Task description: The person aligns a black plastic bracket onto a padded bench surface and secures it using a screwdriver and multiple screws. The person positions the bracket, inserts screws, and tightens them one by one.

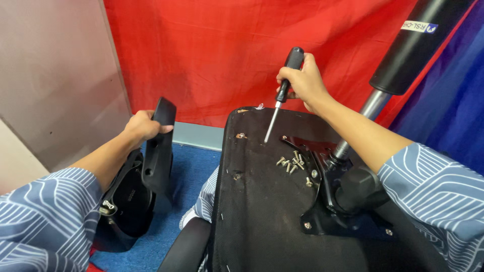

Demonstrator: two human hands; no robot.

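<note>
The right hand is wrapped around the black handle of a screwdriver, fingers curled tight about the grip with the handle's rounded end poking up above the knuckles. The steel shaft slopes down and to the left out of the fist, and its tip meets the black underside of an upturned chair seat near the seat's far edge — just beside a small hole in the fabric. A little to the right of the tip, well below the fingers, a loose cluster of silver screws lies on the seat, right against the black metal mounting plate that carries the chair's gas cylinder, which rises up and away to the upper right. The left hand is off to the other side, well apart from the seat, closed over the top of a black plastic armrest that stands roughly upright — fingers folded round its upper end, thumb side toward the body. Below that hand, more black chair parts rest on the blue floor. Both forearms come out of patterned grey-blue sleeves, and a red cloth hangs behind everything.
</note>
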